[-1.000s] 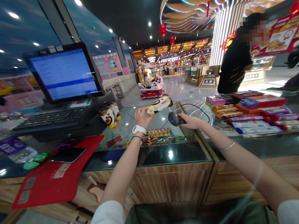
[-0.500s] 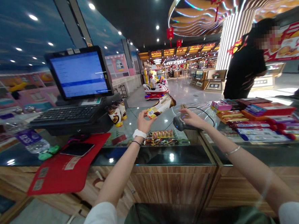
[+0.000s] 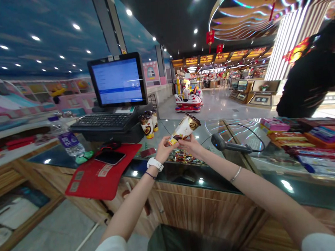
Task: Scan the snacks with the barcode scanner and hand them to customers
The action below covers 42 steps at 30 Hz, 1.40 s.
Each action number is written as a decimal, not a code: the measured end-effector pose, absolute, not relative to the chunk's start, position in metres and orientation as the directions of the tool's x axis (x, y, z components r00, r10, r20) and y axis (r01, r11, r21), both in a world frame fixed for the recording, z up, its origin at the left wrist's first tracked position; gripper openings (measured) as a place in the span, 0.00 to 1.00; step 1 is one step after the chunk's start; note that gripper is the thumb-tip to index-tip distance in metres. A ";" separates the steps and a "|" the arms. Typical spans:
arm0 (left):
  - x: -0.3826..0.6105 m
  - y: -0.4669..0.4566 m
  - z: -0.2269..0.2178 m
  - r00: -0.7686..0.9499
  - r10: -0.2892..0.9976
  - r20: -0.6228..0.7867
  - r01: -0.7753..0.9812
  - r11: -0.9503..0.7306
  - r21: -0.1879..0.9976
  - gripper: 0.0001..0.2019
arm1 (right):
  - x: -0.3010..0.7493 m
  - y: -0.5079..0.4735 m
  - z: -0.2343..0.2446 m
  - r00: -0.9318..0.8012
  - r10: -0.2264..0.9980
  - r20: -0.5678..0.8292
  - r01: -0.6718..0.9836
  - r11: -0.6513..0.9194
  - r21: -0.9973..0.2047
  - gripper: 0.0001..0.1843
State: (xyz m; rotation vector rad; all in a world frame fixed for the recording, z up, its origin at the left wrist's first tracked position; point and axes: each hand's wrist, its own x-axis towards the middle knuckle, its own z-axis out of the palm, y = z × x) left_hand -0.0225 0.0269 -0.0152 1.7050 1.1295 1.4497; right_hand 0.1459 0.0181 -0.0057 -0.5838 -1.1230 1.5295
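Both my hands hold a tilted snack cup [image 3: 185, 128] with a cream wrapper and a brown lid, above the glass counter [image 3: 170, 170]. My left hand [image 3: 163, 149], with a white watch on its wrist, grips the cup's lower end. My right hand [image 3: 191, 145] closes on the same end from the right. A black barcode scanner [image 3: 228, 144] lies on the counter to the right of my hands, its cable looping behind it.
A till screen [image 3: 118, 81] and keyboard [image 3: 103, 122] stand at the left, two more cups [image 3: 148, 124] beside them. A phone [image 3: 109, 157] lies on a red mat [image 3: 101, 175], a water bottle [image 3: 69, 143] behind. Candy boxes [image 3: 307, 139] fill the right. A person in black [image 3: 312, 82] stands beyond.
My right hand has let go of the scanner, which now lies on the counter, and has joined my left hand on the cup. The view has swung to the left.
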 end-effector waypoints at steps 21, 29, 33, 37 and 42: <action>-0.124 0.017 -0.004 -0.152 0.820 0.552 0.921 -0.086 0.380 0.03 | 0.002 0.060 -0.012 -0.122 0.943 0.310 0.265 0.332 -0.905 0.41; -0.147 0.032 -0.010 -0.141 0.851 0.506 0.945 -0.037 0.326 0.04 | -0.020 0.071 -0.019 -0.174 0.944 0.281 0.302 0.323 -0.897 0.39; -0.148 0.029 -0.009 -0.174 0.856 0.486 0.938 -0.006 0.346 0.04 | -0.020 0.076 -0.021 -0.201 0.935 0.291 0.314 0.343 -0.885 0.37; -0.144 0.016 -0.010 -0.159 0.825 0.542 0.948 -0.026 0.318 0.06 | -0.011 0.076 -0.028 -0.250 0.881 0.401 0.309 0.465 -0.830 0.29; -0.141 0.008 -0.013 -0.081 0.846 0.526 0.954 -0.087 0.288 0.11 | -0.003 0.073 -0.038 -0.385 0.796 0.466 0.357 0.594 -0.720 0.21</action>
